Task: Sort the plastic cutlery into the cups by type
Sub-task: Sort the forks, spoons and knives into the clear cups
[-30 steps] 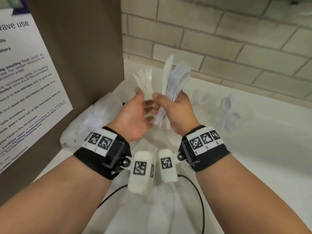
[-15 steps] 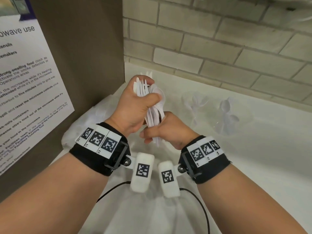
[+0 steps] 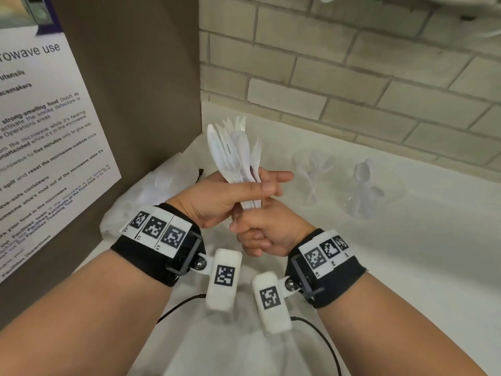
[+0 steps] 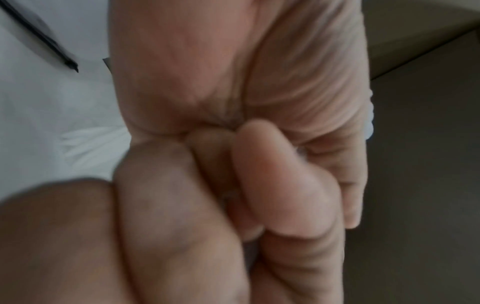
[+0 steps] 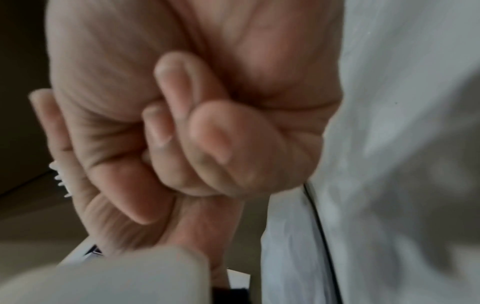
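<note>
A bundle of white plastic cutlery [image 3: 230, 154], forks and knives among it, stands upright in my left hand [image 3: 233, 192], which grips it round the middle with the forefinger stretched out to the right. My right hand [image 3: 261, 232] sits just under it, fingers curled at the lower handle ends. In the right wrist view my right hand [image 5: 182, 133] is a tight fist, with fork tines [image 5: 60, 179] showing past the left hand behind it. Two clear cups stand on the white counter to the right: one with forks [image 3: 311, 172], one with spoons [image 3: 363, 191].
A crumpled clear plastic bag [image 3: 151, 191] lies at the left against a brown panel bearing a printed notice [image 3: 46, 147]. A brick wall [image 3: 352, 77] closes the back. Black cables [image 3: 328, 346] trail over the counter near me.
A second ago each hand held its own fan of cutlery. The pieces are now one bundle in my left hand, which has lowered and turned, and my right hand has dropped to the handle ends.
</note>
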A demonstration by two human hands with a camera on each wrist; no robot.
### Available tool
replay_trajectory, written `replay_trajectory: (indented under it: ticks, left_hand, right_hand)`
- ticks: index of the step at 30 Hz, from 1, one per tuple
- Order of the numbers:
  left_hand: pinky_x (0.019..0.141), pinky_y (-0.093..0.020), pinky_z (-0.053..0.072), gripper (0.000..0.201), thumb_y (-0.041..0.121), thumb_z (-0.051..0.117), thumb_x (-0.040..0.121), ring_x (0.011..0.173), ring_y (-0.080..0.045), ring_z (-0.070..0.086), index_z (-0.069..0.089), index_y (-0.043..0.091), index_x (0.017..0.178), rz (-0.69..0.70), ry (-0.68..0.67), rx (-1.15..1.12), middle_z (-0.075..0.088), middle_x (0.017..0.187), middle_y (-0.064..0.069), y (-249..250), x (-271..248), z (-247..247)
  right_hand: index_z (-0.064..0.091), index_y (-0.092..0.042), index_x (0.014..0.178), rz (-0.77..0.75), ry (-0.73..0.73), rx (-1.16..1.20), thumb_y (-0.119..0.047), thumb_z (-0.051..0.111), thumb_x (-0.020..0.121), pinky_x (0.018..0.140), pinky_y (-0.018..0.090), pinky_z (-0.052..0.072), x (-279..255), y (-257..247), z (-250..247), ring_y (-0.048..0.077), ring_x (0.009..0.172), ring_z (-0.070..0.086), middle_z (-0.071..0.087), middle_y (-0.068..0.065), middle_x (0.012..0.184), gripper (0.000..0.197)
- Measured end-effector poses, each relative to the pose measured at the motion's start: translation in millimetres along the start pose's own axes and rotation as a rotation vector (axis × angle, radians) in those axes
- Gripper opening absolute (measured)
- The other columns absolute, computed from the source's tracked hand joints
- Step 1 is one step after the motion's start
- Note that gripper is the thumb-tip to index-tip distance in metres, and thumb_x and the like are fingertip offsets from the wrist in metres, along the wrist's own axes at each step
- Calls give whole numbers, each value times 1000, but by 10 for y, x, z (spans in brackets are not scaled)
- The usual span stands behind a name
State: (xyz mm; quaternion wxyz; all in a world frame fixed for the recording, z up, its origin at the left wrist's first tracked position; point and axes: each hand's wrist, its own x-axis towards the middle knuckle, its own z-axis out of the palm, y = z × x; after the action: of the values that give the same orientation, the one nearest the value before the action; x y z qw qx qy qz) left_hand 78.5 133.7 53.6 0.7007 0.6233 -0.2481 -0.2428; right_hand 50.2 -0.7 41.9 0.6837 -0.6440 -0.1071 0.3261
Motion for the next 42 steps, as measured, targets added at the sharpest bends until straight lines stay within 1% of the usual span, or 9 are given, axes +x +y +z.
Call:
replay_trajectory:
  ticks: [3, 6, 11, 17, 21, 24, 30, 38, 42]
  left_hand:
    - [101, -25, 44, 17, 28, 64, 79, 123, -13, 56, 76, 24, 90, 75, 145, -15, 68, 121, -2, 6, 14, 18]
    - [100, -36, 46, 13, 13, 59, 83, 109, -22, 65, 69, 14, 75, 152, 460, -179, 73, 101, -9, 15, 47, -6]
    - [49, -29, 48, 17, 21, 68, 87, 46, -18, 54, 62, 7, 81, 50, 737, 32, 62, 63, -5, -45, 80, -53]
    - [50, -18, 43, 22, 19, 71, 81, 63, -4, 61, 65, 19, 102, 83, 819, 296, 65, 74, 9, -148, 158, -45]
    - [49, -17, 42, 31, 21, 75, 75, 67, -10, 64, 62, 18, 103, 42, 801, 343, 66, 75, 8, -196, 190, -32]
    - [47, -23, 45, 28, 18, 75, 74, 63, -10, 61, 64, 25, 98, 45, 752, 289, 67, 75, 6, -195, 170, 19]
    - [46, -23, 41, 37, 24, 78, 69, 56, -9, 55, 62, 24, 102, 14, 743, 297, 62, 73, 8, -258, 194, -35]
    - [83, -46, 56, 47, 31, 82, 64, 92, -19, 67, 64, 26, 108, 204, 638, 250, 71, 96, 6, -221, 211, -8]
    - [54, -25, 46, 50, 16, 75, 79, 70, -9, 61, 53, 21, 123, 223, 432, 104, 68, 100, 5, -197, 155, -5]
  right_hand:
    - [65, -12, 69, -39, 79, -146, -15, 66, 76, 52, 29, 51, 8, -40, 16, 20, 46, 55, 58, 8, 52, 8]
    - [72, -17, 87, -31, 289, -445, -34, 80, 73, 77, 31, 56, -21, -168, -173, 17, 79, 70, 74, 7, 87, 24]
    - [63, -18, 71, -418, 715, -416, -22, 80, 75, 54, 26, 46, -53, -532, -229, 13, 54, 52, 59, -2, 62, 18]
    - [64, -21, 70, -496, 739, -607, -31, 85, 68, 58, 23, 49, 112, -665, -24, 6, 53, 56, 62, -7, 61, 23]
    - [64, -17, 74, -365, 852, -803, -46, 80, 70, 72, 31, 55, 231, -638, -24, 15, 69, 67, 64, -4, 65, 33]
    - [58, -5, 67, -358, 836, -682, -35, 71, 83, 67, 44, 57, 254, -622, -52, 21, 59, 68, 63, 10, 60, 37]
    - [59, 7, 75, -378, 868, -474, -32, 63, 91, 64, 50, 57, 218, -649, -91, 10, 46, 63, 61, 10, 58, 42]
    - [55, 0, 82, -350, 856, -566, -27, 55, 95, 58, 37, 56, 246, -673, -127, 17, 61, 70, 71, 9, 73, 31]
    - [52, 6, 88, -336, 842, -556, -27, 54, 96, 56, 38, 56, 224, -661, -168, 22, 63, 69, 70, 17, 80, 34]
